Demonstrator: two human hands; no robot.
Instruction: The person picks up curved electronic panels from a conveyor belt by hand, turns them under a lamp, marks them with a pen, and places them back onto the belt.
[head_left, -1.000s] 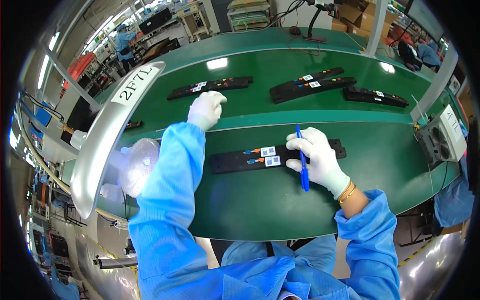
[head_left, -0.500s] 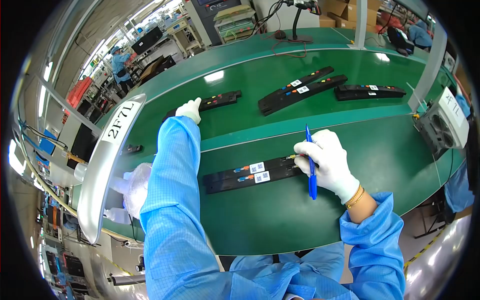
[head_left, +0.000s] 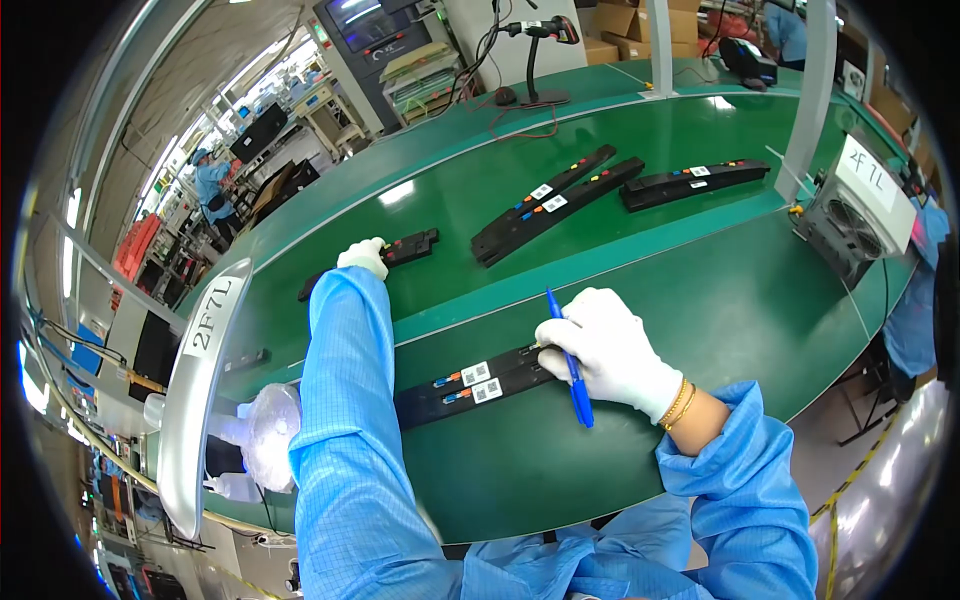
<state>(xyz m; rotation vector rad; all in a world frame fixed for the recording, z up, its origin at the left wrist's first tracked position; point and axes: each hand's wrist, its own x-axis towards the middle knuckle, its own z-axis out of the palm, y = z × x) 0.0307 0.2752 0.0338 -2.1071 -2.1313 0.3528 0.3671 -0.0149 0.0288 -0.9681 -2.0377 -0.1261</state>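
My left hand (head_left: 363, 257), in a white glove, reaches over the far green surface onto a black bar (head_left: 410, 246) with coloured connectors; its fingers are closed round the bar's middle. In my gloved right hand (head_left: 598, 345) a blue pen (head_left: 571, 370) is held, its upper end pointing away from me. That hand also rests at the right end of two black strips (head_left: 515, 380) lying side by side on the near green surface. They carry white code labels and blue and orange connectors. My left sleeve hides part of the strips' left end.
Two overlapping black bars (head_left: 560, 205) and another bar (head_left: 692, 184) lie on the far surface. A lamp marked 2F7L (head_left: 205, 400) stands at the left, a fan unit (head_left: 850, 220) at the right. A person in blue (head_left: 212, 188) stands far left.
My left hand has moved forward onto the black bar at the far left and closed on it. My right hand stays at the strips with the pen. The view has shifted.
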